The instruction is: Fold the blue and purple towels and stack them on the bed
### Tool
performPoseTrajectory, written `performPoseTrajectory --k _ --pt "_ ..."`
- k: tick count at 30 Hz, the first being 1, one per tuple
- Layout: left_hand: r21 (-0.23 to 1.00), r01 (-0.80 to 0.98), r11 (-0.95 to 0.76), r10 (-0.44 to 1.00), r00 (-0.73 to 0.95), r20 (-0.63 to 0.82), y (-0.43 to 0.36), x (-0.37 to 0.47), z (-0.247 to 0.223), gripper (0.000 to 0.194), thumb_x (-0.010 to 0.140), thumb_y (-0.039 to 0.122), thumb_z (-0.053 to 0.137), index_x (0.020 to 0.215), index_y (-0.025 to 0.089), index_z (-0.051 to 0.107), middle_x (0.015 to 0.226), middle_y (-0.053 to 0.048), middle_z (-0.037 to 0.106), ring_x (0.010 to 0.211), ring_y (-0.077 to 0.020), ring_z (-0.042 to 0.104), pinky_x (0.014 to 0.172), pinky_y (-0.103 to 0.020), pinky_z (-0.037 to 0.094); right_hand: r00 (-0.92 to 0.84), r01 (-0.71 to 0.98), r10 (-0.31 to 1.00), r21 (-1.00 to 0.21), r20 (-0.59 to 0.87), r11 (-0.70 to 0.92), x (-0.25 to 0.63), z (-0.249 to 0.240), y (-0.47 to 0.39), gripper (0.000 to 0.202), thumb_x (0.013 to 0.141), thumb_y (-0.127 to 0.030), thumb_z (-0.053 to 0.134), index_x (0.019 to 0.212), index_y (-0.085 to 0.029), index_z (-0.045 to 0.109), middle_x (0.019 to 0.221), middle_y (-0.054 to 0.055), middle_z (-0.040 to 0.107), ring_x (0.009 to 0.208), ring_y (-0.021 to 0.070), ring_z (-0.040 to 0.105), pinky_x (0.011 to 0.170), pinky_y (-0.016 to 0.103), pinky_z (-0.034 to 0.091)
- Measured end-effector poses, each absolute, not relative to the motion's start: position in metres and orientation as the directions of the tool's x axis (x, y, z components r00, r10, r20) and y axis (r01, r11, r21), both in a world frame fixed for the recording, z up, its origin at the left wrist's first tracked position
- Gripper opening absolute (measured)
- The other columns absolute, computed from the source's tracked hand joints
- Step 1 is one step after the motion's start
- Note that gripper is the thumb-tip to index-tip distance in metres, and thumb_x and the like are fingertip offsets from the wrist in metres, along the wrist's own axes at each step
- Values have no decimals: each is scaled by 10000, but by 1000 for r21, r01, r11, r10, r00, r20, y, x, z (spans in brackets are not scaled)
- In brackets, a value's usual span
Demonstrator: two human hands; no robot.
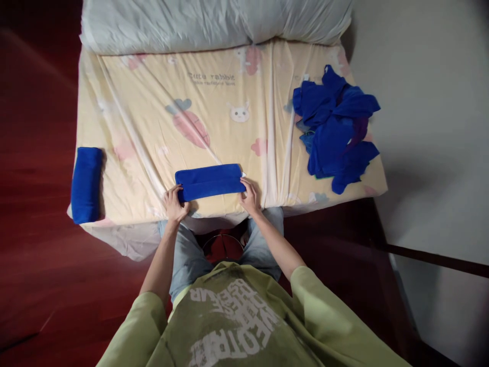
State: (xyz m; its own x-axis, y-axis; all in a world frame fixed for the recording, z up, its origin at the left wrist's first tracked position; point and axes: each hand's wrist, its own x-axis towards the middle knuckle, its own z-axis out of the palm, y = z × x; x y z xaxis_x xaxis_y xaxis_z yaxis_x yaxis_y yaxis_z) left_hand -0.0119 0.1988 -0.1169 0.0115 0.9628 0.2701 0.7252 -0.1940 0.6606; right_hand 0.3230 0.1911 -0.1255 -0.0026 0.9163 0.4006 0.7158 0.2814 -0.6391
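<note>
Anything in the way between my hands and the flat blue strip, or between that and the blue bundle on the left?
Nothing visible separates your left hand or right hand from the flat blue strip: both touch its ends. Between strip and blue bundle, I see only wrinkled sheet and your left hand.

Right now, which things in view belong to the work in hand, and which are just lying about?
Apparently in the work:
- flat folded blue cloth, left hand and right hand at its ends
- crumpled blue fabric heap, right
- compact blue fabric bundle, left

Just there:
- pale puffy bedding
- rabbit-print sheet, merely the surface
</note>
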Motion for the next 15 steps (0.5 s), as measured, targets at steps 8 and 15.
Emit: performPoseTrajectory --k 8,15 --pt "701 695 -163 963 -41 265 201 -11 -115 406 789 228 583 1195 229 602 1339 -104 611 1254 -304 504 1104 -484 349 58 712 936 -672 346 204 323 -136 190 379 972 -243 494 1341 -203 572 1335 117 652 1251 242 610 1091 467 506" --pt "815 579 -35 959 -210 191 199 -12 -120 380 946 398 536 1274 214 589 1203 -124 590 1139 -257 558 999 -406 455 136 732 927 -666 349 144 324 -151 185 363 1016 -338 442 1315 -189 585 1204 140 682 1152 251 650 1017 449 548"
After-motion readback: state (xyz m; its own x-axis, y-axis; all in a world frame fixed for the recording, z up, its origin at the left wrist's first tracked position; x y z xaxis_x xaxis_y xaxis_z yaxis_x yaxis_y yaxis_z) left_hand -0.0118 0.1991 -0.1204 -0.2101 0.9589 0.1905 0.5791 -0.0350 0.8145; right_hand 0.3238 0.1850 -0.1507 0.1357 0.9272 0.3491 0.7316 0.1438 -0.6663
